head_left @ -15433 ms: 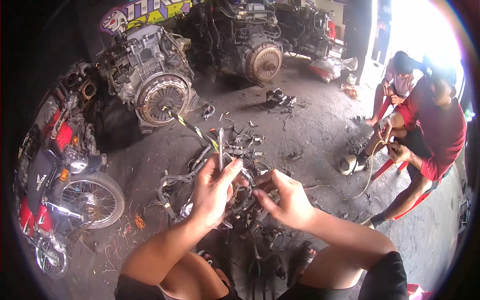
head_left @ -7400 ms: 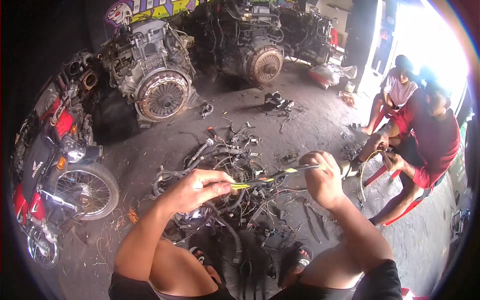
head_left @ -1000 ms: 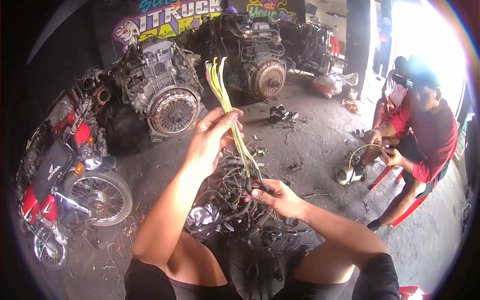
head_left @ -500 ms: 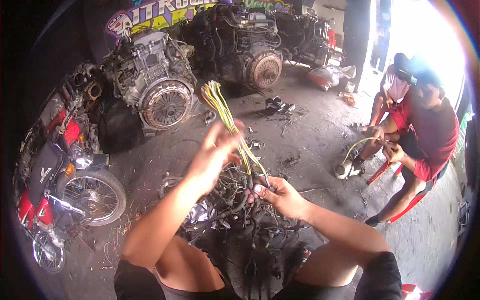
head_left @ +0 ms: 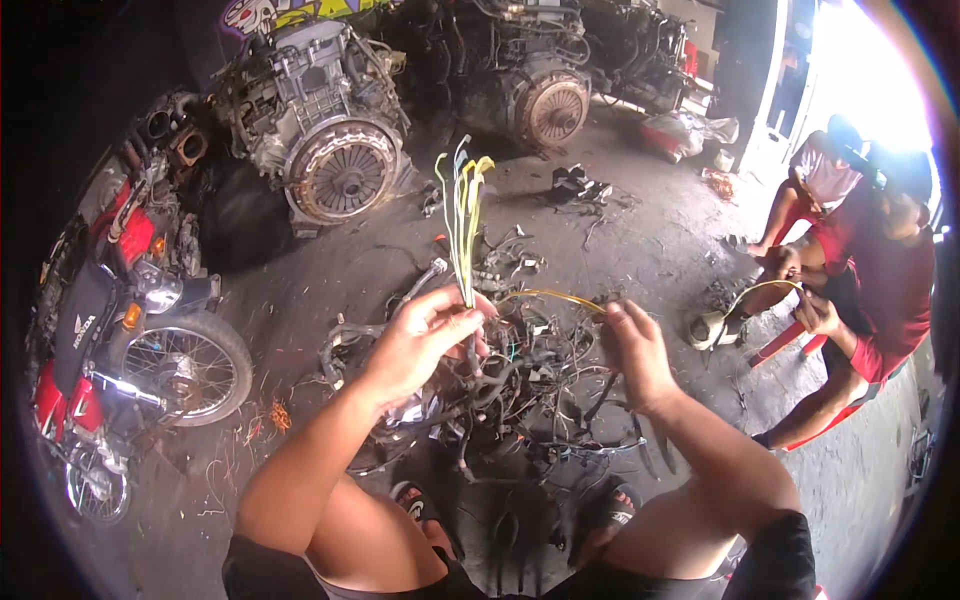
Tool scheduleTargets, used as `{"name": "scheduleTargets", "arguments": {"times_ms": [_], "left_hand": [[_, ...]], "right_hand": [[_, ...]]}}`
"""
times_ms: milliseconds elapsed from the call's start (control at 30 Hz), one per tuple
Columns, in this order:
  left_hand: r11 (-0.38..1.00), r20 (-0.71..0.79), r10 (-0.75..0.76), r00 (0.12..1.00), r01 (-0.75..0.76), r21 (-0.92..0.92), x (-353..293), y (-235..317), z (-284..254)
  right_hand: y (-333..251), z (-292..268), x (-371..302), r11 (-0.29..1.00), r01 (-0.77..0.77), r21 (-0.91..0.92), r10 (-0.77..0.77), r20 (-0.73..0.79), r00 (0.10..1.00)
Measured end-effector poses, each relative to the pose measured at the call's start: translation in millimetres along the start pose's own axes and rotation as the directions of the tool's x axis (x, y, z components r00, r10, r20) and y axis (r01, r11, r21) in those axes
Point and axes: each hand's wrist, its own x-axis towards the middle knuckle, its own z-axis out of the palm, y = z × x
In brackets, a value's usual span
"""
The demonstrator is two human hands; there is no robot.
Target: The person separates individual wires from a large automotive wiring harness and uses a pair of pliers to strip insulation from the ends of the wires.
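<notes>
My left hand (head_left: 430,332) is closed round the lower part of a bundle of thin wires (head_left: 462,240), mostly yellow and white. The wires stand upright above my fist, their loose ends fanning out at the top. Between finger and thumb, my right hand (head_left: 636,352) pinches a yellow wire strand (head_left: 555,294) that stretches across from the left hand's bundle. Below both hands a tangled dark wiring harness (head_left: 515,385) lies heaped on the floor, with connectors and black sleeving in it.
Large engines (head_left: 345,165) stand along the back, another engine (head_left: 552,105) beside them. A red motorcycle (head_left: 150,330) is at left. At right, a seated person in red (head_left: 865,260) handles a yellow wire, another person (head_left: 825,175) behind. Black scraps (head_left: 580,185) lie on the floor.
My left hand has moved down the bundle. My right hand has moved right, drawing a yellow strand away from the other wires. The view has tilted downward.
</notes>
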Motion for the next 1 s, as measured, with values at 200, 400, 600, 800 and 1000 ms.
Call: {"name": "scheduleTargets", "arguments": {"times_ms": [200, 400, 600, 800, 1000], "left_hand": [[1.0, -0.139, 0.006, 0.99, -0.005, 0.009, -9.3, 2.8, -23.3], [0.996, -0.161, 0.003, 0.987, -0.019, -0.092, -7.8, 4.9, -17.9], [0.968, -0.183, 0.059, 0.981, -0.101, -0.229, -2.4, 12.3, 14.0], [0.958, -0.308, 0.244, 0.92, -0.277, -0.067, 10.2, 8.5, 6.9], [0.949, -0.393, 0.223, 0.892, -0.291, -0.122, 12.5, 3.0, -0.2]], "right_hand": [[18.7, -31.2, 15.1, 0.988, -0.045, 0.147, 0.046, -0.005, 0.999], [38.3, -31.0, 11.0, 0.133, 0.537, -0.833, -0.477, 0.421, 0.771], [4.7, 42.1, -33.3, 0.71, 0.567, -0.417, -0.134, 0.711, 0.69], [-8.2, 56.9, -27.1, 0.744, 0.329, -0.582, 0.224, 0.681, 0.697], [12.7, 48.0, -27.3, 0.994, 0.063, -0.084, 0.024, 0.762, 0.647]]}}
